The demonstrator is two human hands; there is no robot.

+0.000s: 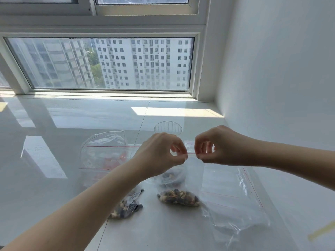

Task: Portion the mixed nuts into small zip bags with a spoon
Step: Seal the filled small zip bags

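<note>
Clear plastic dominates the near desk, a glossy white surface. At near right lies a large zip bag, flat and crumpled, its red seal line running along the right edge. Near centre-left, partly under the left forearm, rests a small zip bag of mixed nuts. Just right of it hangs a held zip bag, its load of mixed nuts gathered at the bottom.

Left hand pinches the top seal of the held zip bag between thumb and forefinger, remaining fingers curled. Right hand pinches the same seal just beside it, likewise curled. Fingertips of the two hands are near, not touching; the red seal strip spans between them.

Behind the held bag, a clear container with dark contents is partly visible. Farther left lies a large bag with reddish contents, blurred. Beyond the hands stands a clear ribbed plastic cup. At the far edge, a window faces high-rise blocks. A white wall bounds the right side.
</note>
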